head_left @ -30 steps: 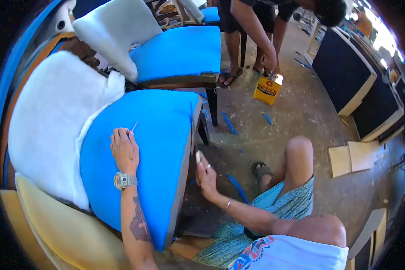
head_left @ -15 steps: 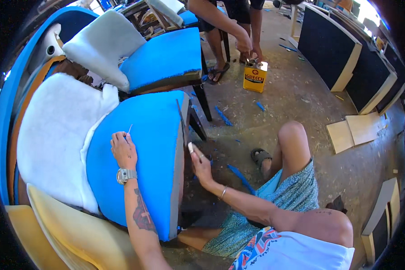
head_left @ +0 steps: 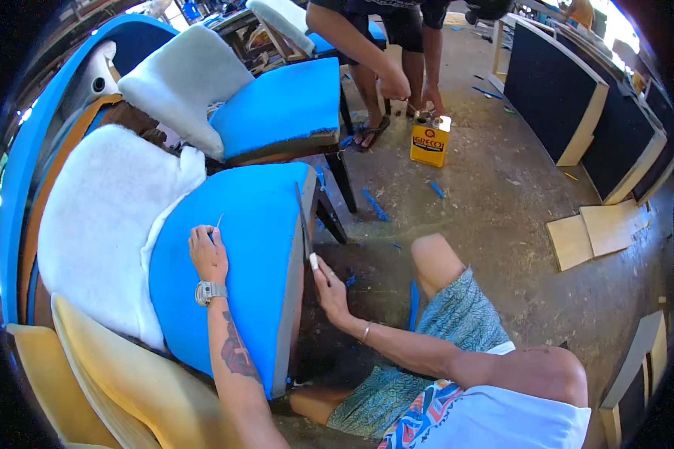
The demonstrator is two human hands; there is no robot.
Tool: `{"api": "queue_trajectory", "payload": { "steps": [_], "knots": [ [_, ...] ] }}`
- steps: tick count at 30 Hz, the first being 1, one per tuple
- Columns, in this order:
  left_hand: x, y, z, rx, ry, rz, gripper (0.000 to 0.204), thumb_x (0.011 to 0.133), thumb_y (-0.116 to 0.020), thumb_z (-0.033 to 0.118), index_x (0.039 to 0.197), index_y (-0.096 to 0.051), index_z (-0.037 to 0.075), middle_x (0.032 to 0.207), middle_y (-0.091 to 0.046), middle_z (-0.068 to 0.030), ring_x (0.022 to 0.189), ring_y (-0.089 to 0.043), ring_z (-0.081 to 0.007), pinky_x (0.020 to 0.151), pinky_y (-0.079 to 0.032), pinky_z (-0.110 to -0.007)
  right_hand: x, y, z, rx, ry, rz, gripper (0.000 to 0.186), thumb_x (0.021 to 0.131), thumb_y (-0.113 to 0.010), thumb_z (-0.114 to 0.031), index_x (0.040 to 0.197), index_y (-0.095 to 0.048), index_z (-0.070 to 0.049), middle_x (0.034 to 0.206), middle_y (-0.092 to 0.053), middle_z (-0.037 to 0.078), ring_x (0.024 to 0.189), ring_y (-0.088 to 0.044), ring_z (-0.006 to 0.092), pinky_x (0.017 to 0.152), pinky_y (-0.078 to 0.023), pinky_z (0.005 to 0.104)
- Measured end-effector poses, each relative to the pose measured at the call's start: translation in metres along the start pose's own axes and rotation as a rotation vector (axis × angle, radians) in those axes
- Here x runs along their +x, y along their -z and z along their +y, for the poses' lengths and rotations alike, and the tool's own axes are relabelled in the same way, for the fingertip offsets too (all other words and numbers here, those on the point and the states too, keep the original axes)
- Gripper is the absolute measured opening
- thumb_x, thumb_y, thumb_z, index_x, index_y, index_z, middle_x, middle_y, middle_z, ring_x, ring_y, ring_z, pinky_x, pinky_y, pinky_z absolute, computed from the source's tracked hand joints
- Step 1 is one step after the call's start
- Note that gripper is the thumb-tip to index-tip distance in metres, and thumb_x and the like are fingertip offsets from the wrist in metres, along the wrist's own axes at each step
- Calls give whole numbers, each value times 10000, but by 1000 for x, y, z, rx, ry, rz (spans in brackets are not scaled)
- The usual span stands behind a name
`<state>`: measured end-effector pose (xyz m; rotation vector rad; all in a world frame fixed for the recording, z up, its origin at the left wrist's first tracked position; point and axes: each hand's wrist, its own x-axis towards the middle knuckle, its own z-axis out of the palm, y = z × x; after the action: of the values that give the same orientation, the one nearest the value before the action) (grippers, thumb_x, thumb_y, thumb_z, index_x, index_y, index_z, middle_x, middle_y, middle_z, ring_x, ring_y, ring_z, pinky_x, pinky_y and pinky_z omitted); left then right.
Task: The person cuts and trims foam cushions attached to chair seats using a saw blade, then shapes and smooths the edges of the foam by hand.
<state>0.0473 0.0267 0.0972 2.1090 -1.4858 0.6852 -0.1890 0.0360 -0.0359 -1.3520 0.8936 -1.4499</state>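
Note:
A chair seat padded with blue foam (head_left: 225, 292) stands before me, its front edge cut to a grey side. My left hand (head_left: 208, 253), with a watch on its wrist, rests on the foam with fingers curled; a thin pale stick-like piece pokes up from them. In my right hand (head_left: 330, 290) is a long knife (head_left: 304, 224) with a white-looking handle end. Its narrow dark blade lies along the seat's right edge, pointing away from me. White padding (head_left: 101, 224) covers the chair's backrest.
Behind stands a second blue-foam chair (head_left: 284, 101). Another person (head_left: 397, 75) bends over a yellow can (head_left: 429, 142). Blue foam scraps (head_left: 414, 303) and wooden boards (head_left: 595, 232) lie on the floor. Dark panels (head_left: 554, 93) line the right side; yellow foam (head_left: 127, 367) sits at lower left.
My right hand and the knife have come slightly closer to the seat edge. My bent knee has swung left and lower. The other person's hand has lifted away from the can.

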Motion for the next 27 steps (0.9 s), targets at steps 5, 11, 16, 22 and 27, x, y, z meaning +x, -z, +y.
{"api": "queue_trajectory", "payload": {
  "steps": [5, 11, 16, 22, 27],
  "knots": [
    [-4, 7, 3, -18, 48, 14, 105, 902, -549, 169, 920, -553, 66, 977, -564, -96, 869, -537, -291, 805, -451, -405, 88, 15, -2, 283, -529, -140, 540, 986, -472, -369, 1396, -434, -21, 1008, -615, 67, 631, -444, 99, 574, -365, 216],
    [0, 14, 11, -17, 69, 3, 100, 899, -558, 161, 912, -563, 62, 965, -569, -92, 868, -539, -281, 812, -449, -388, 58, -8, -4, 199, -276, -129, 555, 996, -410, -417, 1433, -395, -75, 1416, -465, 117, 1236, -483, 267, 980, -402, 345],
    [0, 18, 11, -45, 86, -29, 113, 900, -562, 170, 919, -572, 59, 973, -573, -87, 880, -542, -275, 824, -447, -376, -36, 23, -29, 264, -541, -274, 530, 998, -419, -407, 1437, -408, -110, 1020, -610, 23, 729, -490, 127, 621, -371, 272],
    [0, 17, 8, -49, 70, -10, 125, 905, -558, 183, 926, -578, 62, 985, -578, -79, 891, -543, -269, 834, -445, -368, 48, 6, -2, 334, -310, -132, 524, 996, -443, -387, 1438, -407, -108, 807, -559, -6, 580, -358, 82, 512, -280, 270],
    [1, 17, 11, -34, 93, -15, 130, 914, -549, 193, 925, -585, 68, 990, -579, -72, 898, -544, -263, 836, -444, -367, -3, 3, -14, 175, -175, -190, 519, 1007, -408, -352, 1452, -372, -88, 1008, -643, 45, 592, -410, 98, 533, -322, 269]
  ]
}}
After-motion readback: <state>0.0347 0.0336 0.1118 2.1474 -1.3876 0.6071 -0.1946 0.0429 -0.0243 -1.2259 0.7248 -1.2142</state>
